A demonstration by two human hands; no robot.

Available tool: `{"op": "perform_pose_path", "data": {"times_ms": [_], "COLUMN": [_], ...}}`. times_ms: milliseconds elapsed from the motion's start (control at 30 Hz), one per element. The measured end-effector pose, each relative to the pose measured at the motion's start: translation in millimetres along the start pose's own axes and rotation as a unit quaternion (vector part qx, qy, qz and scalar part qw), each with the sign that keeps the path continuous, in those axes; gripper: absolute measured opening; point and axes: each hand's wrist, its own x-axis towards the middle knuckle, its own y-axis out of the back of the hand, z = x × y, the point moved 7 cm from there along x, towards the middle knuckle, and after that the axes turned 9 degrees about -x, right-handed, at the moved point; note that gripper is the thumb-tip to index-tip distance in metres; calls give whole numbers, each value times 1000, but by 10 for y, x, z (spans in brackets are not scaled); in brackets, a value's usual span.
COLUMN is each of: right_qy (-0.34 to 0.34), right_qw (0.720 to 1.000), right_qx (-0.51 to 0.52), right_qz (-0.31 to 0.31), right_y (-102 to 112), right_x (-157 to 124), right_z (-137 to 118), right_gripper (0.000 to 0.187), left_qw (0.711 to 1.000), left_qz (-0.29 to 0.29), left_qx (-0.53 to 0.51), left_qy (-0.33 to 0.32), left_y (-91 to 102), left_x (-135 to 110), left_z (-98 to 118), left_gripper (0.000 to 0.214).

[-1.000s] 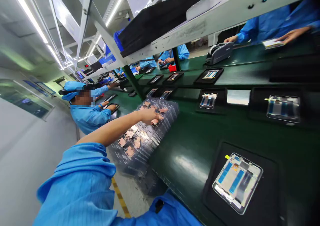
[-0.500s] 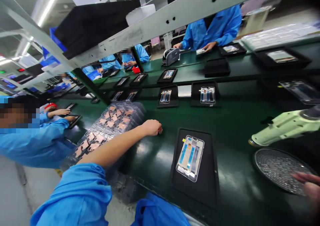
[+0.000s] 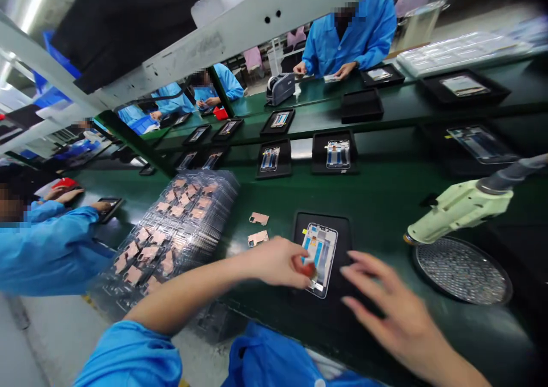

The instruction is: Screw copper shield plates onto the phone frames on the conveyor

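Two bare hands sit closest to the camera, above a phone display frame [image 3: 320, 259] lying flat in a black tray [image 3: 338, 230] on the green bench top [image 3: 377, 204]. The left hand [image 3: 278, 263] is closed, its fingertips [image 3: 297, 267] pinching a small reddish piece [image 3: 307, 270] over the frame's lower edge. The right hand [image 3: 391, 313], blurred, is open with its fingers spread, just beside the tray. Left of the tray lie two copper-coloured plates [image 3: 258, 228], near a large stack of clear blister trays [image 3: 171, 227] holding similar plates. To the right, a pale green hanging tool [image 3: 458, 204] sits just above a round mesh mat [image 3: 462, 270]. Farther along, more frames lie in a row of black trays [image 3: 335, 152]. At left, a co-worker in a blue smock [image 3: 51, 250] rests both hands by a dark tray [image 3: 110, 207]. Across the bench, another co-worker [image 3: 346, 33] handles a small panel [image 3: 331, 78] near a grey desktop machine [image 3: 280, 88].
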Motion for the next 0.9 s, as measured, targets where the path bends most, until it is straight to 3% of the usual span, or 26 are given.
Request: {"op": "perform_pose_path", "data": {"times_ms": [100, 167, 233, 300, 333, 500, 567, 667, 800, 900], "right_qy": [91, 85, 21, -75, -131, -384, -409, -393, -388, -383], "right_qw": [994, 992, 997, 997, 991, 921, 910, 915, 919, 922], "right_qx": [18, 42, 40, 14, 1, -15, 26, 79, 62, 51], "right_qz": [-65, -79, -60, -19, -1, 62, 66, 42, 15, 11], "right_y": [-175, -187, -137, -67, -45, -116, -226, -403, -549, -605], "right_x": [233, 239, 174, 76, 23, -145, -81, 79, 137, 102], "right_z": [-309, -252, -3, 331, 502, 1099, 1158, 1134, 1090, 1068], "right_gripper": [33, 28, 21, 18, 20, 50, 52, 56, 59, 58], "left_qw": [970, 966, 984, 971, 960, 953, 951, 948, 943, 937], "left_qz": [-79, -56, 64, 190, 221, 197, 194, 207, 244, 242], "left_qx": [-222, -233, -109, 55, 112, 178, 188, 197, 196, 197], "left_qy": [-63, -97, -126, -132, -132, -148, -150, -142, -115, -155], "left_y": [-264, -261, -71, 151, 219, 199, 111, -49, -246, -419], "left_x": [93, 224, 407, 593, 693, 1080, 1096, 1000, 749, 586], "left_z": [227, 195, 77, -16, -43, -79, -73, -70, -47, 75], "left_gripper": [65, 73, 57, 40, 35, 22, 23, 26, 38, 29]}}
